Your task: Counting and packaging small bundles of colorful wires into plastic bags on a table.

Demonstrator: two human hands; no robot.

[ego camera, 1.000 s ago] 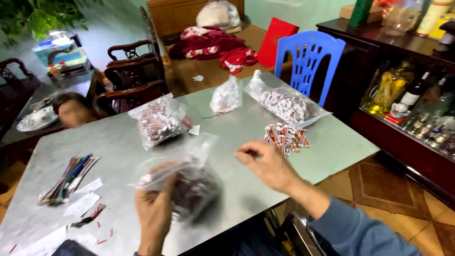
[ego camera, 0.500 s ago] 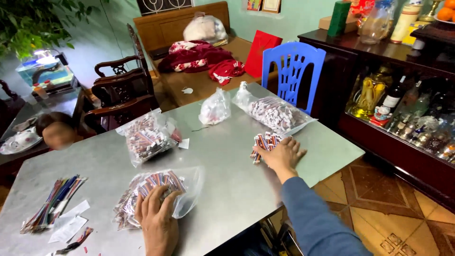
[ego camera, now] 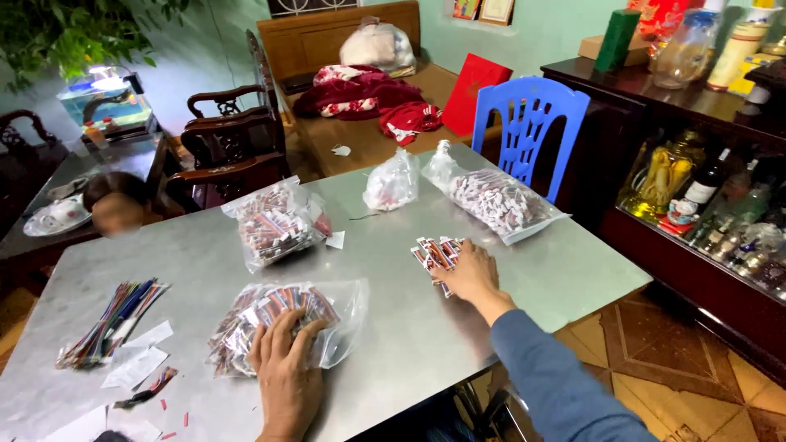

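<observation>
My left hand lies flat on a clear plastic bag full of small striped packets, at the near side of the grey metal table. My right hand rests palm down on a loose pile of the same striped packets, right of the table's middle. Its fingers cover part of the pile.
Two more filled bags and a small knotted bag lie farther back. A bundle of coloured strips and paper scraps lie at the left. A blue plastic chair, dark cabinet, wooden chairs and a person's head surround the table.
My left hand has set the bag down and flattened on it. My right hand reached to the loose packet pile and has drawn it leftward toward me.
</observation>
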